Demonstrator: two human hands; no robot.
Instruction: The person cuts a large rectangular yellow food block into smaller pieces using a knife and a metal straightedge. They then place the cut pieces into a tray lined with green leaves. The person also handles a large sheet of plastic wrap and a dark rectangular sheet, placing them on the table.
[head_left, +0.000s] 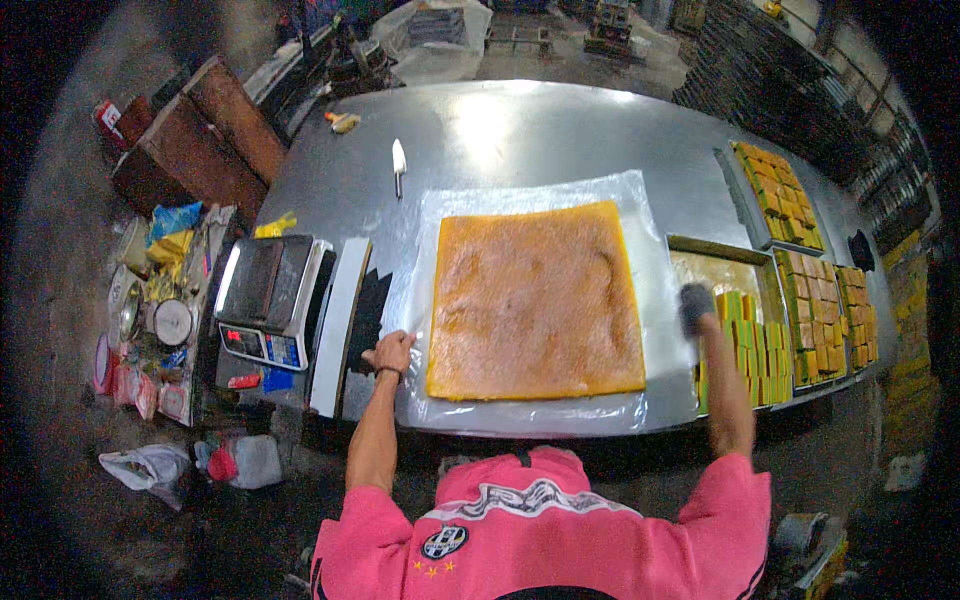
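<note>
A large square sheet of cake (534, 300) with a browned top and yellow edges lies on a clear plastic sheet (637, 199) on the metal table. My left hand (391, 352) is at the plastic's left edge, close to the cake's lower left corner; whether its fingers pinch the plastic is unclear. To the right of the cake, my right hand (709, 327) is blurred. It appears to grip a dark object (696, 306), too smeared to identify, above the left side of a tray (766, 277) partly filled with green-and-yellow cake pieces (754, 360).
More trays of cut cake (814, 311) line the table's right side. A knife (399, 165) and a brush (343, 122) lie farther back. On the left are a digital scale (266, 300), a long white-faced bar (341, 330) and a cluttered side table (199, 360).
</note>
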